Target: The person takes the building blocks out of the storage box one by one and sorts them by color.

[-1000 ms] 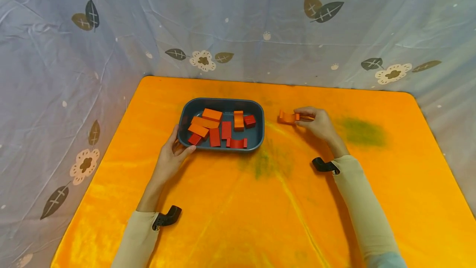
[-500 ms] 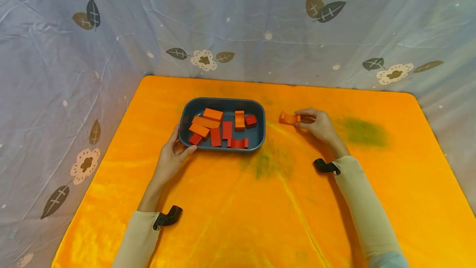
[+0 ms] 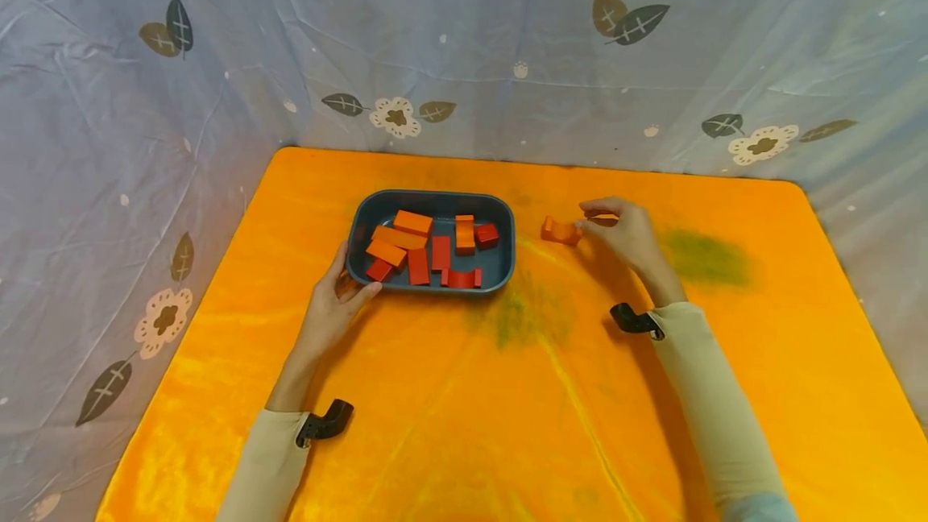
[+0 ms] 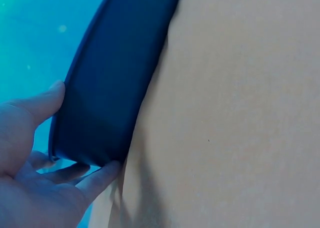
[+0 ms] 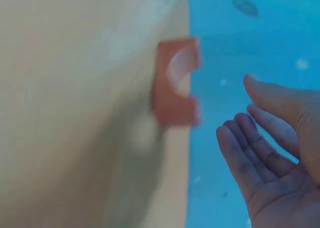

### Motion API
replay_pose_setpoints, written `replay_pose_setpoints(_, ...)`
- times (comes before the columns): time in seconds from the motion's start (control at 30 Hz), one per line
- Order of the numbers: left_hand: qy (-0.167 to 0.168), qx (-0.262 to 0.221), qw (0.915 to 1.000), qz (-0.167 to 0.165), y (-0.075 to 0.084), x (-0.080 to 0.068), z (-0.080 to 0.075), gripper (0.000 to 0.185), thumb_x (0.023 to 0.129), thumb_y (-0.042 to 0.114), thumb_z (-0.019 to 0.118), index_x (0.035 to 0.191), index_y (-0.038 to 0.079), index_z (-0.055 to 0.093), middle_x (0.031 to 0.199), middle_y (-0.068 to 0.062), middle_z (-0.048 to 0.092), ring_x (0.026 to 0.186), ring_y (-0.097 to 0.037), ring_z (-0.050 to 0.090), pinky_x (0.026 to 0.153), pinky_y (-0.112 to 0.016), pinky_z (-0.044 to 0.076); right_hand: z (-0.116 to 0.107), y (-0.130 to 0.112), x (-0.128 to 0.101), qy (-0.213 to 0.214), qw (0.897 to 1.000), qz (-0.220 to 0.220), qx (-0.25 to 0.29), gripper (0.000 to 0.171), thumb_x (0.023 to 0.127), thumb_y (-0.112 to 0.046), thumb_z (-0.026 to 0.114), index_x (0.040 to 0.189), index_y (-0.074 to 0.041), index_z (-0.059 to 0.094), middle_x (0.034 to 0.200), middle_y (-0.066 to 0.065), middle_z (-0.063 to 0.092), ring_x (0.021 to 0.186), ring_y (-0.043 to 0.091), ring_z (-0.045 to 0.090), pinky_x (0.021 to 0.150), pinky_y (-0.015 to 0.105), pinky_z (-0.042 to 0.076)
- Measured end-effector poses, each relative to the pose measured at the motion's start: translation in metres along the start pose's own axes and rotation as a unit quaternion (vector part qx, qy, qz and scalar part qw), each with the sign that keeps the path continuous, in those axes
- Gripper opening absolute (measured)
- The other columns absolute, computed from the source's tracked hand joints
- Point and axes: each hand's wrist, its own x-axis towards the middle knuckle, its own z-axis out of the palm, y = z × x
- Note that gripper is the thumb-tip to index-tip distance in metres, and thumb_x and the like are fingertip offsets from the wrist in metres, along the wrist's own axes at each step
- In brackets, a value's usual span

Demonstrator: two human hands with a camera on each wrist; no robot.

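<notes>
I see my left hand (image 3: 329,308) holding the near left corner of the blue tray (image 3: 500,264), with thumb and fingers (image 4: 97,175) curled on its rim; the tray sits toward the far edge of the orange worktop (image 3: 464,393), full of red and orange blocks (image 3: 416,244). My right hand (image 3: 627,234) is open, its fingers (image 5: 245,148) loose and holding nothing. It is just beside the little orange arch block (image 3: 560,230), which lies on the worktop right of the tray.

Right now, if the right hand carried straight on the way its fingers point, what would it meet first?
Most likely the orange arch block: the right hand is open just beside it, fingers toward it. Beyond lies the blue tray, though depth is uncertain.
</notes>
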Motion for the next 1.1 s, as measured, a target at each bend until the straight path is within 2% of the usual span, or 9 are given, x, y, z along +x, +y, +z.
replay_pose_setpoints(0.17,0.002,0.002,1.0000,0.003,-0.001,0.000,-0.001,0.088,0.095,0.014,0.066,0.158,0.009,0.005,0.161,-0.014,0.019,0.141,-0.030,0.035,0.101,-0.027,0.045,0.011,-0.027,0.006,-0.015,1.000,-0.021,0.006,0.036,0.088,-0.009,0.074,0.121,0.003,0.066,0.120,0.022,0.065,0.107,0.035,0.064,0.092,0.039,0.055)
replay_pose_setpoints(0.3,0.002,0.002,1.0000,0.001,-0.003,-0.001,-0.002,0.088,0.095,0.014,0.066,0.158,0.011,0.005,0.162,-0.011,0.016,0.143,-0.027,0.031,0.103,-0.030,0.043,0.024,-0.047,0.017,-0.059,0.996,-0.062,0.005,0.033,0.087,-0.001,0.072,0.120,0.003,0.067,0.121,0.020,0.064,0.109,0.036,0.063,0.094,0.044,0.054)
replay_pose_setpoints(0.43,0.002,0.001,1.0000,0.002,-0.003,-0.001,-0.002,0.088,0.095,0.015,0.066,0.158,0.010,0.006,0.162,-0.010,0.015,0.144,-0.027,0.030,0.104,-0.031,0.043,0.040,-0.065,0.030,-0.112,0.989,-0.095,-0.023,0.034,0.088,-0.002,0.071,0.121,0.003,0.066,0.121,0.019,0.064,0.109,0.035,0.063,0.094,0.045,0.054)
replay_pose_setpoints(0.57,0.002,-0.007,1.0000,0.005,-0.001,-0.001,-0.001,0.088,0.094,0.014,0.067,0.158,0.009,0.006,0.162,-0.012,0.015,0.142,-0.029,0.033,0.102,-0.029,0.044,0.060,-0.083,0.045,-0.165,0.975,-0.120,-0.087,0.034,0.089,-0.004,0.071,0.122,0.002,0.066,0.120,0.017,0.065,0.107,0.032,0.064,0.093,0.041,0.055)
replay_pose_setpoints(0.7,0.004,-0.009,0.9999,0.005,-0.002,-0.001,-0.001,0.089,0.093,0.012,0.067,0.158,0.009,0.006,0.162,-0.012,0.013,0.141,-0.030,0.034,0.101,-0.027,0.045,0.083,-0.100,0.060,-0.212,0.944,-0.174,-0.181,0.031,0.090,0.005,0.066,0.120,0.001,0.068,0.118,0.016,0.065,0.106,0.030,0.063,0.093,0.040,0.054)
replay_pose_setpoints(0.83,0.007,-0.003,1.0000,-0.004,-0.003,0.000,-0.001,0.090,0.093,0.015,0.068,0.158,0.010,0.007,0.163,-0.010,0.012,0.143,-0.028,0.031,0.102,-0.030,0.045,0.103,-0.112,0.069,-0.253,0.898,-0.219,-0.286,0.037,0.088,0.013,0.060,0.121,-0.001,0.068,0.122,0.013,0.064,0.113,0.030,0.060,0.098,0.039,0.051)
replay_pose_setpoints(0.93,0.007,0.002,0.9999,-0.011,-0.003,0.000,0.000,0.090,0.093,0.017,0.068,0.158,0.010,0.007,0.163,-0.009,0.012,0.143,-0.027,0.031,0.102,-0.033,0.045,0.115,-0.119,0.074,-0.280,0.866,-0.243,-0.337,0.039,0.087,0.015,0.060,0.121,-0.001,0.068,0.125,0.014,0.063,0.116,0.030,0.059,0.100,0.038,0.050)
replay_pose_setpoints(1.0,0.007,0.005,0.9999,-0.014,-0.003,0.000,-0.001,0.089,0.093,0.019,0.068,0.158,0.011,0.007,0.163,-0.008,0.011,0.143,-0.026,0.031,0.102,-0.033,0.045,0.120,-0.120,0.076,-0.293,0.851,-0.254,-0.355,0.038,0.087,0.016,0.061,0.120,0.000,0.068,0.124,0.015,0.064,0.115,0.030,0.061,0.100,0.038,0.051)
replay_pose_setpoints(1.1,0.008,0.005,0.9998,-0.015,-0.004,0.000,-0.002,0.089,0.093,0.019,0.068,0.158,0.012,0.007,0.163,-0.008,0.012,0.142,-0.027,0.033,0.102,-0.034,0.045,0.127,-0.119,0.078,-0.312,0.838,-0.257,-0.367,0.038,0.088,0.016,0.059,0.121,0.000,0.068,0.123,0.014,0.065,0.115,0.029,0.061,0.100,0.038,0.050)
